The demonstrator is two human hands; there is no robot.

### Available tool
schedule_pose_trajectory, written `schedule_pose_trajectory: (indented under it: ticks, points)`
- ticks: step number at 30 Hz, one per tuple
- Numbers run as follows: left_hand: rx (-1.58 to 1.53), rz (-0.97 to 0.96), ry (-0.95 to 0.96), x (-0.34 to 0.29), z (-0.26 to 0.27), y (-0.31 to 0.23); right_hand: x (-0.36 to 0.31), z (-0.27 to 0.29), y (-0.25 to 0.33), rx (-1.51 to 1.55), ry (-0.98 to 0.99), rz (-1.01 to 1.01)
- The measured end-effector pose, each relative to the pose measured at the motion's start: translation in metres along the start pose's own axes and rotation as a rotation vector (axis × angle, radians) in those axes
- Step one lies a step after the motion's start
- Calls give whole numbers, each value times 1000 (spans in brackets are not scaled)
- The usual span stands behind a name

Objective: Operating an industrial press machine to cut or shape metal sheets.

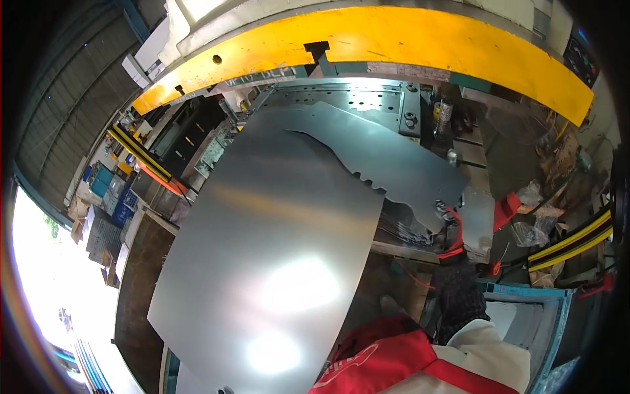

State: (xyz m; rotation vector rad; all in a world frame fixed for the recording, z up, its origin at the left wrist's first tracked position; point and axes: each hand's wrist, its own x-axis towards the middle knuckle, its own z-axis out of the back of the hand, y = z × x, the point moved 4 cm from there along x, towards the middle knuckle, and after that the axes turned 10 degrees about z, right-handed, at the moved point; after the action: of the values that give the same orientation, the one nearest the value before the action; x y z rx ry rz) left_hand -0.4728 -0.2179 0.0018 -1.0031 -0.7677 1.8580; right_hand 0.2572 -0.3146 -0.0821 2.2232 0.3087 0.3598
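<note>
A large shiny metal sheet (262, 217) slants across the middle, from the machine bed down to the lower edge of the view. A second metal sheet (400, 157), with a wavy, notched edge, lies at its far right. My right hand (450, 226), in a dark glove with red trim, has its fingers closed at the near right edge of this notched sheet. Of my left hand (226, 391), only a small dark gloved tip shows over the large sheet's near end. Its fingers are otherwise hidden.
A yellow machine beam (394, 36) crosses above the perforated bed (354, 98). Thin metal pieces (410, 230) lie stacked below the notched sheet. A blue-rimmed bin (558, 312) stands near right, with clear plastic wrap (535, 230) beyond. Yellow-black guard bars flank both sides.
</note>
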Motion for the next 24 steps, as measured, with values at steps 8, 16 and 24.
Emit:
schedule_pose_trajectory:
  ticks: [8,16,24]
  points:
    - [1066,-637,-247,112,70,74,-134,42,170,8,-243,308]
    - [606,-460,-89,114,49,-2,-255,23,290,-128,-431,352]
    - [296,-301,-3,110,41,-11,-272,60,272,-114,-317,192]
